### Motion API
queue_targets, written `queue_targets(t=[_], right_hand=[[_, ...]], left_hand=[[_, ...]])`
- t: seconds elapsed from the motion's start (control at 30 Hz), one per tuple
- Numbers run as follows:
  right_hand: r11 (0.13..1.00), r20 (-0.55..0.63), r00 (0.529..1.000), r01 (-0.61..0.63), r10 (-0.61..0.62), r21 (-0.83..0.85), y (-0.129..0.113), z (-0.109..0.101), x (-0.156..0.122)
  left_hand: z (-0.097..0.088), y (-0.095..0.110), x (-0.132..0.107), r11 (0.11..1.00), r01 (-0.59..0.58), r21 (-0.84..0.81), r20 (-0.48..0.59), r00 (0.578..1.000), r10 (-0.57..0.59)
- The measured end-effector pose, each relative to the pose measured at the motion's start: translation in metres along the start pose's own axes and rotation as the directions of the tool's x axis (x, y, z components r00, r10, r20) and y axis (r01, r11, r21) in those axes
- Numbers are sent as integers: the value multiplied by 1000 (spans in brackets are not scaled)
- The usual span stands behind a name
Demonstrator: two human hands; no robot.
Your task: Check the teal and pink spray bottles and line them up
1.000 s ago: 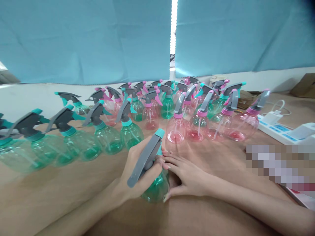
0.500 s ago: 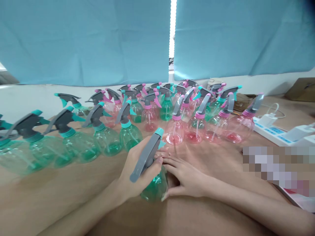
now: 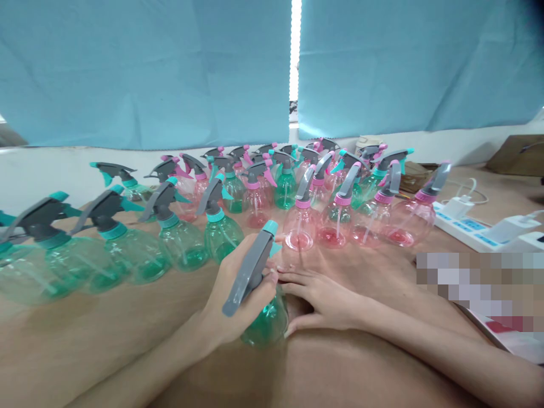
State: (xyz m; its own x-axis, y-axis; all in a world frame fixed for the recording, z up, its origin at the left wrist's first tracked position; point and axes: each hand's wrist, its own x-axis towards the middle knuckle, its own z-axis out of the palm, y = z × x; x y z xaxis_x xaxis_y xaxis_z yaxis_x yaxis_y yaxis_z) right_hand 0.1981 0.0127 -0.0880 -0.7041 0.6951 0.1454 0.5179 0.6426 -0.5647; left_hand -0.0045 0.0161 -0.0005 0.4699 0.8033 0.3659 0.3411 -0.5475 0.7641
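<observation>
A clear green spray bottle [image 3: 267,323] with a grey and teal trigger head [image 3: 250,269] stands on the table in front of me, its head tilted. My left hand [image 3: 238,294] is closed around its neck, just under the head. From the right, my right hand [image 3: 321,297] holds the bottle's body, thumb at the near side and fingers reaching behind; part of their contact is hidden. Just beyond my left hand stands another green spray bottle [image 3: 223,232]. A pink spray bottle [image 3: 300,226] is past my right fingertips.
More green spray bottles [image 3: 185,243] line up at the left, pink ones [image 3: 408,224] at the right, mixed colours behind. A white power strip [image 3: 463,226] with plugged-in chargers lies to the right, near a pixelated patch. Blue curtains [image 3: 148,73] hang behind the wooden table [image 3: 361,374].
The view has shifted very slightly, so the standing bottles sit a little further left. Both hands keep their hold on the green spray bottle, almost unmoved.
</observation>
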Motion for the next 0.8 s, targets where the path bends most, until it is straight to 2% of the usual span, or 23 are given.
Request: queue_targets(t=[0.47, 0.7, 0.8], right_hand=[[999, 1, 1000, 23, -23, -33, 0, -2, -1], [998, -1, 1000, 24, -24, -57, 1, -2, -4], [998, -18, 1000, 15, -16, -65, 2, -2, -6]], left_hand=[[0, -5, -4, 999, -25, 25, -19, 1000, 25], [1, -1, -4, 998, -63, 30, -61, 996, 65], [1, -1, -3, 998, -38, 56, -88, 995, 43]])
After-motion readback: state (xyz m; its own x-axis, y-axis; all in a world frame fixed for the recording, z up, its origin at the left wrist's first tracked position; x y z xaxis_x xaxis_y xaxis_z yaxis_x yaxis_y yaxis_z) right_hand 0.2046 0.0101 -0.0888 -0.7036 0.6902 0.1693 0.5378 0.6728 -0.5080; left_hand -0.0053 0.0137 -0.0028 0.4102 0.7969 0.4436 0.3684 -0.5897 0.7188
